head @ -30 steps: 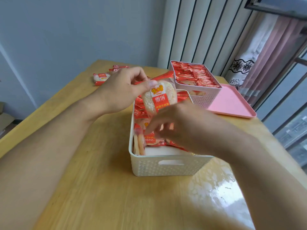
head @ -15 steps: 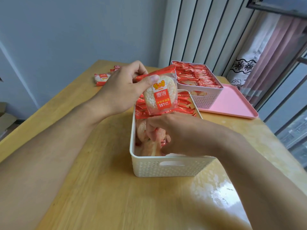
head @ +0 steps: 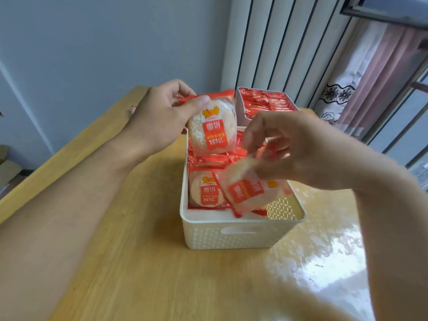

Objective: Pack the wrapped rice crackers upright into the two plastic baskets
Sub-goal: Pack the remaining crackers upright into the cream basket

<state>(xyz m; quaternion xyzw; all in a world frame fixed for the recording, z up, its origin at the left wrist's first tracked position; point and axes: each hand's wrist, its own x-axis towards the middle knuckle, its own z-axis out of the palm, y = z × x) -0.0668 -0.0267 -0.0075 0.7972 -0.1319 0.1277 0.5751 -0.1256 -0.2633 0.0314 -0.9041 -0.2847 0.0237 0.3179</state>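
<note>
Pinching one wrapped rice cracker (head: 212,128) upright by its top edge, the left hand (head: 159,119) holds it above the near white basket (head: 240,235) on the tabletop (head: 143,262). The right hand (head: 294,149) grips a second cracker (head: 250,186) — tilted, blurred — over the basket's right side, beside packets standing inside. Behind stands the far basket (head: 242,107) — full.

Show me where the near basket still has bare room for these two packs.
Free: the strip inside the near basket between its front wall and the upright cracker, widest at the right corner. Crowded: the rows behind it, and the far basket is full.
</note>
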